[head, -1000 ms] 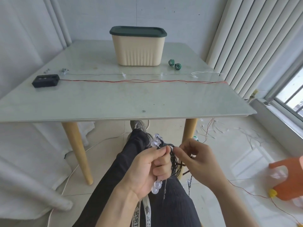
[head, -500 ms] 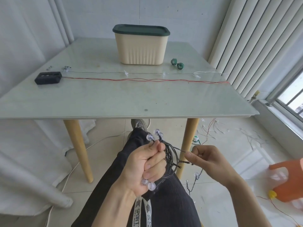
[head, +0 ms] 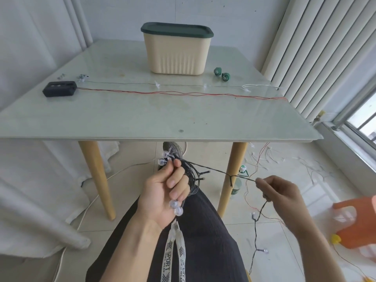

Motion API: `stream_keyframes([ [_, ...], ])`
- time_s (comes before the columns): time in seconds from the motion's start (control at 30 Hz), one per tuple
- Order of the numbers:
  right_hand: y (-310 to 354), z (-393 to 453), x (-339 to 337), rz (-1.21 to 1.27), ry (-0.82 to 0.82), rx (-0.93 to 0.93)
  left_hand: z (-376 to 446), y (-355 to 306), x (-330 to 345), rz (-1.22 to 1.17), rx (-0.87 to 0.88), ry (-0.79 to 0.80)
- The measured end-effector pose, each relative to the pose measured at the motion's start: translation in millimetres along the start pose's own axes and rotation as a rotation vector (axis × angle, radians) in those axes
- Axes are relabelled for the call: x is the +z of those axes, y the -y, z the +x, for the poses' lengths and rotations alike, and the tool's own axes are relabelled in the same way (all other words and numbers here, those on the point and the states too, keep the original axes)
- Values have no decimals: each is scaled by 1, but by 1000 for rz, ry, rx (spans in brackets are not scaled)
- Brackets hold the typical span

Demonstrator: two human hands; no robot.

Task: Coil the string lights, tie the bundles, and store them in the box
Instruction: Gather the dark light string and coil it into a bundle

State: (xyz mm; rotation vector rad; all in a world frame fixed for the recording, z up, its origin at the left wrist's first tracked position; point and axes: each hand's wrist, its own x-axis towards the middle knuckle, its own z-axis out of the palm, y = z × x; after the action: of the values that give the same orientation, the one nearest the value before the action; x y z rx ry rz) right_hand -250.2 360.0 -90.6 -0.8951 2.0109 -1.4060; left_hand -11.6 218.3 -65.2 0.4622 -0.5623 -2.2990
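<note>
Below the table's front edge, my left hand [head: 162, 192] grips a coil of black string lights [head: 192, 176] with clear round bulbs sticking out above and below the fist. A taut black strand [head: 230, 174] runs from the coil to my right hand [head: 278, 192], which pinches it; the loose rest of the wire hangs down from that hand toward the floor. The cream box [head: 176, 52] with a dark green lid stands shut at the back of the table. A red wire [head: 183, 94] and a thin clear-bulb string [head: 156, 84] lie stretched across the tabletop.
A black battery case [head: 59, 88] sits at the table's left, joined to the red wire. Two green tie rolls [head: 221, 74] lie right of the box. More wires are strewn on the floor at right, near an orange stool [head: 358, 224]. Wooden table legs flank my lap.
My right hand has moved out to the right, drawing the black strand taut away from the coil. My left hand has kept its grip and risen slightly.
</note>
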Motion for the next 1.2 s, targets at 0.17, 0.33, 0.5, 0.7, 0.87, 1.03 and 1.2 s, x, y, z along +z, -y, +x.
stream_keyframes([
  [0.17, 7, -17, 27, 1, 46, -61, -1, 1, 7, 38, 29, -92],
  [0.33, 33, -35, 34, -173, 438, -101, -4, 4, 9, 101, -20, -86],
  [0.5, 65, -40, 46, -157, 533, -213, -7, 19, 9, 295, -156, 49],
  [0.7, 71, -25, 60, -246, 292, -329, -6, 28, 3, 465, -199, 120],
  [0.87, 67, -17, 75, -203, 187, -412, -6, 28, -1, 580, -228, 164],
  [1.03, 58, -7, 81, -125, 204, -301, -3, 23, -9, 487, -249, 144],
  [1.2, 39, 0, 82, 101, 467, -196, -4, 16, -9, 360, -189, 110],
])
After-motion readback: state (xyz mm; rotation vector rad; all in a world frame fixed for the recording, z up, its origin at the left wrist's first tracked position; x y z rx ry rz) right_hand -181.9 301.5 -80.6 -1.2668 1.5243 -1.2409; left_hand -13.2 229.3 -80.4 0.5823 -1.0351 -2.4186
